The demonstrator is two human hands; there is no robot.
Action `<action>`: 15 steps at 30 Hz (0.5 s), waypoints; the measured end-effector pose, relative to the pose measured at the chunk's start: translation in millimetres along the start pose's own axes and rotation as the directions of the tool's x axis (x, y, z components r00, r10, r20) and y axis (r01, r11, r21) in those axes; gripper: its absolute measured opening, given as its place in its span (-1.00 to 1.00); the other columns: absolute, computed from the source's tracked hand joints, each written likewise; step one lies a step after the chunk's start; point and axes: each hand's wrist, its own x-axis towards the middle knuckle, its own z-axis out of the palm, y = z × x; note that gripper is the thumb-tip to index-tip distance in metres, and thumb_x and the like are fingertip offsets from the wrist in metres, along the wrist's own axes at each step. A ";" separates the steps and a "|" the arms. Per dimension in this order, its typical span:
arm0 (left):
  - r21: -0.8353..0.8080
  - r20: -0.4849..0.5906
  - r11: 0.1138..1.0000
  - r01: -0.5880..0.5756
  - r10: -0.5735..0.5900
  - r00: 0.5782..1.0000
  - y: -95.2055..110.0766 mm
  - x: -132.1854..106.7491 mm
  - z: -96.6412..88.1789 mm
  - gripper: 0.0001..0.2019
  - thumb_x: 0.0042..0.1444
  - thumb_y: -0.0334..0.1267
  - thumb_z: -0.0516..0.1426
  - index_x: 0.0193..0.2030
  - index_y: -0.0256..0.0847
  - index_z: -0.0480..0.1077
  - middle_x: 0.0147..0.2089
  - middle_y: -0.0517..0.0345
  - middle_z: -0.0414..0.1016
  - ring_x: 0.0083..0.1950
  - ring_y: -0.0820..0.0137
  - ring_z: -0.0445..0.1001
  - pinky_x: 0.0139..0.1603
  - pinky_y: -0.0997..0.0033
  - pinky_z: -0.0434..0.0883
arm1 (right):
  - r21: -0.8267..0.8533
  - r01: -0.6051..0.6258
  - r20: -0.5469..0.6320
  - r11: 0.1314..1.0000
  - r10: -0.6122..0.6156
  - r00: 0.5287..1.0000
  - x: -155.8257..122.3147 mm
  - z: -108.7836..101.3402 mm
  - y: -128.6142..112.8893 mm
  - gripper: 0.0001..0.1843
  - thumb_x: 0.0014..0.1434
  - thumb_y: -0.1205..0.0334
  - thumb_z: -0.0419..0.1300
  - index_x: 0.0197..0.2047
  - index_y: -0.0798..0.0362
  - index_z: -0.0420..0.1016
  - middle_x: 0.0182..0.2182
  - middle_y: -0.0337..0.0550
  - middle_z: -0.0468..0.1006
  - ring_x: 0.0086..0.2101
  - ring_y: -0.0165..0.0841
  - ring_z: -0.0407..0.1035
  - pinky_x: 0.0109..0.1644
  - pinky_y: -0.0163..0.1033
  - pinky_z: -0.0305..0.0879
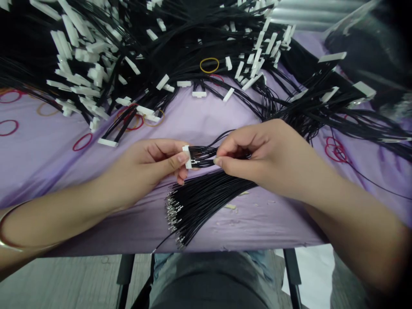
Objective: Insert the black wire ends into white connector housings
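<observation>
Between the thumb and fingers of my left hand is a white plastic connector, its row of black wires running off to the right. My right hand pinches a black wire a short way from the connector, with its bare metal terminal at the connector's face. Other wires pass under the right fingers, which hide part of them. Just below both hands lies a fanned bundle of loose black wires, their silvery crimp terminals pointing left.
Heaps of black wire harnesses with white connectors cover the back of the purple cloth. Red rubber bands and a yellow rubber band lie about. A clear plastic bag stands at the back right. The table's front edge is near my lap.
</observation>
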 end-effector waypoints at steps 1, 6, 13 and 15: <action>0.002 0.004 1.000 0.001 -0.001 1.000 -0.1 0.2 -0.1 -0.80 0.25 -0.31 0.15 -0.41 -0.27 0.47 -0.52 0.29 0.42 -0.49 0.63 0.33 -0.41 0.79 0.32 | -0.005 0.002 -0.003 1.000 -0.002 1.000 0.2 0.5 0.2 -0.89 0.00 0.45 0.21 -0.53 0.14 0.49 -0.65 -0.36 0.37 -0.60 -0.61 0.15 -0.59 -0.40 0.03; 0.006 -0.004 1.000 -0.001 0.001 1.000 -2.9 0.3 -1.3 -0.81 0.24 -0.29 0.17 -0.40 -0.27 0.47 -0.51 0.28 0.44 -0.48 0.63 0.35 -0.40 0.79 0.33 | -0.014 0.007 -0.046 1.000 -0.008 0.999 -0.3 3.4 0.4 -0.90 -0.02 0.43 0.21 -0.53 0.13 0.49 -0.64 -0.36 0.40 -0.59 -0.60 0.17 -0.57 -0.41 0.06; 0.008 -0.025 1.000 0.002 -0.002 1.000 -2.7 0.2 -2.8 -0.80 0.22 -0.29 0.19 -0.43 -0.25 0.48 -0.51 0.26 0.47 -0.49 0.62 0.39 -0.44 0.80 0.33 | -0.103 0.101 -0.095 0.990 -0.111 0.989 -2.4 4.6 -0.7 -0.91 -0.02 0.46 0.21 -0.51 0.14 0.49 -0.59 -0.33 0.45 -0.55 -0.60 0.24 -0.48 -0.40 0.13; -0.003 -0.027 1.000 0.008 -0.008 1.000 -3.1 0.3 -3.1 -0.81 0.21 -0.27 0.20 -0.42 -0.25 0.49 -0.51 0.25 0.48 -0.49 0.61 0.40 -0.44 0.79 0.34 | -0.143 0.126 -0.097 0.982 -0.141 0.985 -2.4 5.0 -0.2 -0.91 -0.02 0.45 0.21 -0.51 0.14 0.50 -0.58 -0.33 0.45 -0.55 -0.60 0.24 -0.47 -0.39 0.13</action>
